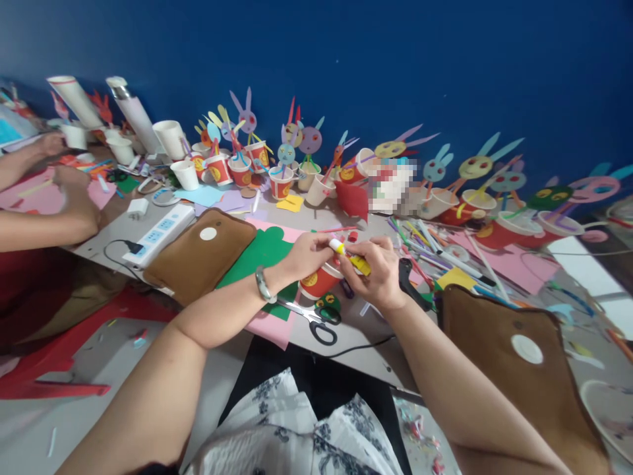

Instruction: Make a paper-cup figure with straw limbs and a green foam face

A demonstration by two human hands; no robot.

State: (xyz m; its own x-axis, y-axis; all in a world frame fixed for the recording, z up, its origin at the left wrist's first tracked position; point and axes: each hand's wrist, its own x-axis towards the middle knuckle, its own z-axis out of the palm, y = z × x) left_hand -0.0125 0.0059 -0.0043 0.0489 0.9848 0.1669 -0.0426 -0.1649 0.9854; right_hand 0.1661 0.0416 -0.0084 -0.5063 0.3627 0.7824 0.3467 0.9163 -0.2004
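Observation:
My right hand [378, 270] is closed around a yellow tube with a white end [359, 264], which looks like a glue stick. Its white end points left, close to the curled fingertips of my left hand [307, 256]. Those left fingers are pinched together over the rim of a red paper cup [318, 282]; what they grip is hidden. Just in front of the cup lie black-handled scissors [322, 328] and a small green paper face [328, 302]. Green paper [262, 260] is spread under my left forearm, over pink paper [270, 330].
Cups with paper rabbit figures [475, 168] line the wall. A power strip [165, 231] and a brown pouch [202, 254] lie left, another brown pouch [499, 356] right. A black glue gun [410, 284] is beside my right wrist. Another person's arms [54, 221] work far left.

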